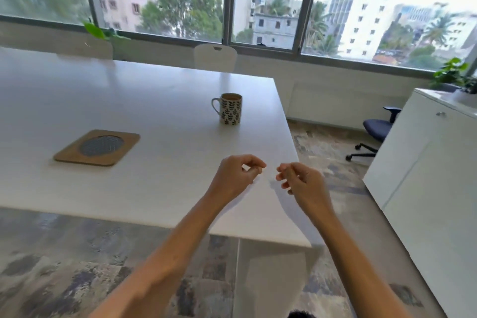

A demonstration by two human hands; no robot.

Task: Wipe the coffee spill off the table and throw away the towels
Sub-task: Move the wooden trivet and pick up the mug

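Both hands hover over the near right part of the white rectangular surface (77,100), the left hand (236,175) and right hand (302,181) each with fingers curled, holding nothing I can make out; no towel or coffee spill shows, so neither can be placed. I judge the step is to fetch towels first, then wipe inward from the edge, steering round what stands there. Counted: one leaf-patterned white ceramic mug (230,108), one wooden trivet with a round mesh centre (98,147).
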